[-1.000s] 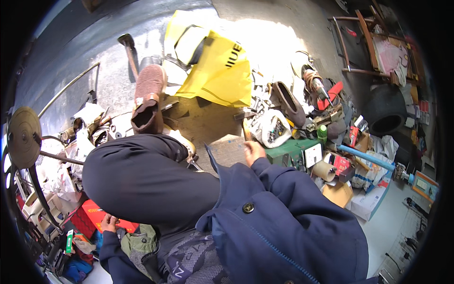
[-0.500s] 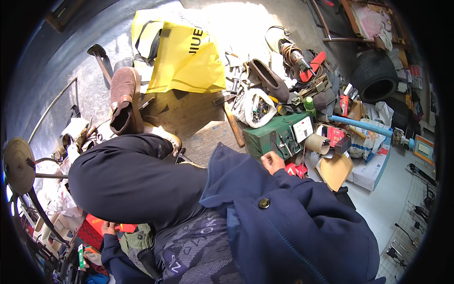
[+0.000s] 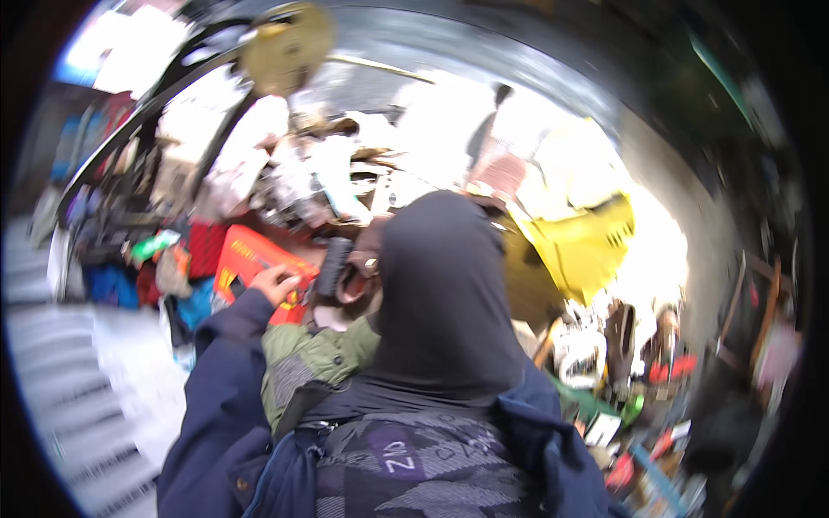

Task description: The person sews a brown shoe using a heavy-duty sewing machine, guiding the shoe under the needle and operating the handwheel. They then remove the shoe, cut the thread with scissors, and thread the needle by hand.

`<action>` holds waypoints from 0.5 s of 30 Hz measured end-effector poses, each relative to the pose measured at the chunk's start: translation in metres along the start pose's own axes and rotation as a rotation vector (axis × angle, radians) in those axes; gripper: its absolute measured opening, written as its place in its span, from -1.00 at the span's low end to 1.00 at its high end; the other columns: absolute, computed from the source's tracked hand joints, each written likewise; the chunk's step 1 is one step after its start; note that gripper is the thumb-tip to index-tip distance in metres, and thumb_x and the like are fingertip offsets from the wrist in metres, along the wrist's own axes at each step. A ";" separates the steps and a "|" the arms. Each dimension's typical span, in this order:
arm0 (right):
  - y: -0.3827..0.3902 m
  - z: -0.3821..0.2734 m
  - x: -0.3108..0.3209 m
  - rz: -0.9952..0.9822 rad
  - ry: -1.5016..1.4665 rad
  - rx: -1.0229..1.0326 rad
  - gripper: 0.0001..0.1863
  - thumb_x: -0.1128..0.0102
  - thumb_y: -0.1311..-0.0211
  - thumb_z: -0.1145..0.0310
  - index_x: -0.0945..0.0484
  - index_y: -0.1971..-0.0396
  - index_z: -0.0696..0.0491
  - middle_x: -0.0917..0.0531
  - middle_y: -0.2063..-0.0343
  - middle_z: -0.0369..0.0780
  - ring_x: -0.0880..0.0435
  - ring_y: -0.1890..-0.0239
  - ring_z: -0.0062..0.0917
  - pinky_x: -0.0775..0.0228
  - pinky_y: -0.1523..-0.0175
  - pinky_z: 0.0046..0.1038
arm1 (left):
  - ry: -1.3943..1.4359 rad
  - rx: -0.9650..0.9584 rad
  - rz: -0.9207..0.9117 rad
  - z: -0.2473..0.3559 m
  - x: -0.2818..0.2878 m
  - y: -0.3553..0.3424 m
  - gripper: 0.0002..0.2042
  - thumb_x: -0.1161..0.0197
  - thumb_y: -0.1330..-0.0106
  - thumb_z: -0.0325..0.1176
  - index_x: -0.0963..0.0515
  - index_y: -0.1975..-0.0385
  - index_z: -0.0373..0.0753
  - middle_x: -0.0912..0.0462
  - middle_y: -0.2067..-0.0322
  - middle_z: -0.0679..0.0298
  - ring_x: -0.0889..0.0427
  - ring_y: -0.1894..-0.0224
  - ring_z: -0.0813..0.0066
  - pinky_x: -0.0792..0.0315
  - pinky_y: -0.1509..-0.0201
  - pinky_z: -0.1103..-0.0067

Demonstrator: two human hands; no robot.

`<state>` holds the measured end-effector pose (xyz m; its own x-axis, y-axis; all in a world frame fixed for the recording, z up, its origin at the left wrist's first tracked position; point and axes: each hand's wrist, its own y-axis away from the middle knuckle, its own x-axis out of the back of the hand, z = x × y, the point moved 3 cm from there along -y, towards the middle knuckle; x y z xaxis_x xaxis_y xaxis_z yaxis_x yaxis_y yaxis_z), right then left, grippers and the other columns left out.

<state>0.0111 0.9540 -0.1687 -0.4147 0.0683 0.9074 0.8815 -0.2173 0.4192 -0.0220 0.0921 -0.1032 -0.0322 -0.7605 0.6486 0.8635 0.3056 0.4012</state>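
Observation:
My left hand is over a flat orange-red box or bag at left, its fingers partly bent and apart, with nothing seen between them. Just to its right are a black ridged piece and a brown shoe, both blurred. Below the hand lies an olive-green cloth with buttons, beside my raised knee in black trousers. My right hand is out of sight; only part of the navy jacket shows on that side.
A round tan disc on a metal stand rises at upper left. White bags and scraps pile beyond my knee. To the right are a yellow bag and scattered tools near a green case. Striped pale flooring is at far left.
The view has swung left, bringing my left hand and the orange-red item toward the middle. My right hand, earlier by the green case, has gone out of sight.

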 end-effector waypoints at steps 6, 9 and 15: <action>-0.040 0.015 0.010 0.025 -0.124 0.066 -0.59 -0.33 -0.23 0.30 -0.49 -0.04 0.08 -0.63 0.31 -0.14 -0.64 0.27 -0.29 -0.51 0.16 -0.28 | 0.098 0.227 -0.009 0.037 -0.004 -0.002 -0.79 -0.33 -0.40 -0.24 -0.68 0.14 -0.24 -0.74 0.36 0.26 -0.69 0.32 0.52 -0.56 0.18 0.49; -0.077 -0.035 0.079 0.204 -0.399 0.259 -0.59 -0.33 -0.27 0.36 -0.48 -0.09 0.09 -0.65 0.38 -0.18 -0.63 0.37 -0.42 -0.48 0.23 -0.40 | 0.117 0.154 0.065 0.052 0.012 0.000 -0.78 -0.33 -0.41 -0.23 -0.66 0.14 -0.25 -0.73 0.37 0.25 -0.70 0.31 0.48 -0.55 0.15 0.48; -0.141 -0.311 0.297 0.235 -0.944 0.775 -0.62 -0.07 -0.53 0.55 -0.38 -0.28 0.20 -0.58 0.46 -0.26 -0.50 0.48 -0.71 -0.34 0.32 -0.68 | 0.440 0.125 0.486 0.048 0.064 -0.003 -0.73 -0.32 -0.44 -0.27 -0.57 -0.04 -0.21 -0.69 0.40 0.38 -0.65 0.36 0.63 -0.49 0.24 0.58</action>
<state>-0.3063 0.7017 0.0325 -0.1874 0.8484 0.4951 0.9463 0.2911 -0.1406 -0.0512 0.0696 -0.0318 0.5773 -0.6744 0.4604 0.6621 0.7166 0.2195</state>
